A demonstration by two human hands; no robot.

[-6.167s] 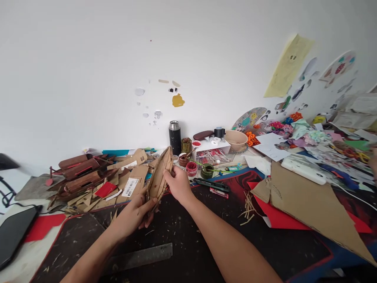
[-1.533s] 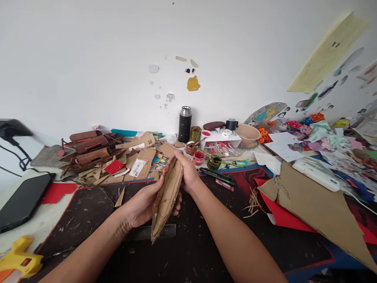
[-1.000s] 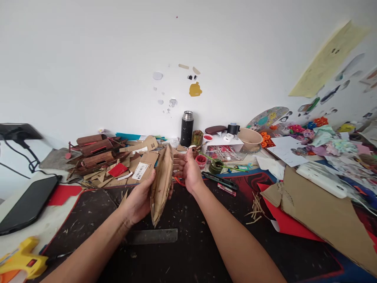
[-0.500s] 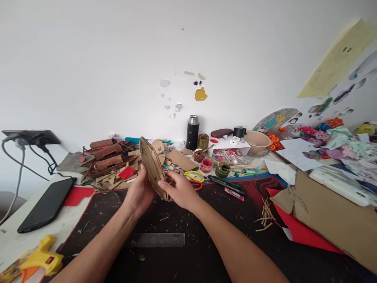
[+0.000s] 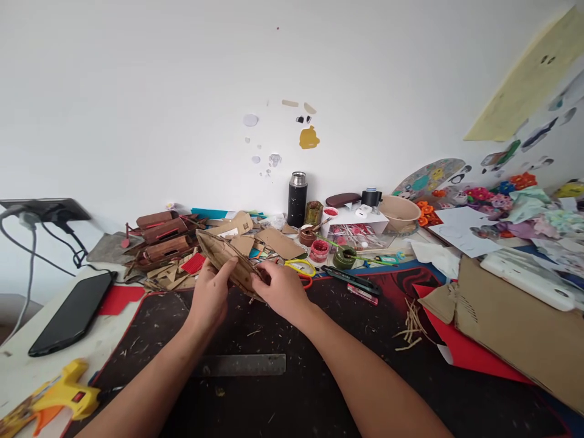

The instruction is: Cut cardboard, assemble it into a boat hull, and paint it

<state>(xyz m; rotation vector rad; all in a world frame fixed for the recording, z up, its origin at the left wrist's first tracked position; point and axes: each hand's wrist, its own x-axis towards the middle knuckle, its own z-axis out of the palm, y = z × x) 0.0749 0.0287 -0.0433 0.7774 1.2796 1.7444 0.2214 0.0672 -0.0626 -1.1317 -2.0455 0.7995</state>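
A small boat-shaped cardboard piece (image 5: 219, 249) is held up over the dark mat, its pointed end toward the far left. My left hand (image 5: 212, 289) grips its near side, thumb laid on the cardboard. At the right end, my right hand (image 5: 278, 289) pinches it between thumb and fingers, partly hiding that end. Just beyond the piece lie loose cardboard scraps (image 5: 280, 242). Yellow-handled scissors (image 5: 300, 266) are right beside my right hand. On the mat below both hands rests a clear ruler (image 5: 246, 365).
Brown painted model boats (image 5: 166, 234) stand at the back left. A yellow glue gun (image 5: 68, 392) and a black phone (image 5: 73, 313) lie on the left. Behind are paint jars (image 5: 319, 250) and a black flask (image 5: 297, 201). A cutter (image 5: 351, 281) and cardboard sheet (image 5: 515, 328) lie right.
The cardboard piece has tipped over to the left and lower, from steep to flatter. My left hand has turned, its thumb now on the cardboard. My right hand keeps its pinch.
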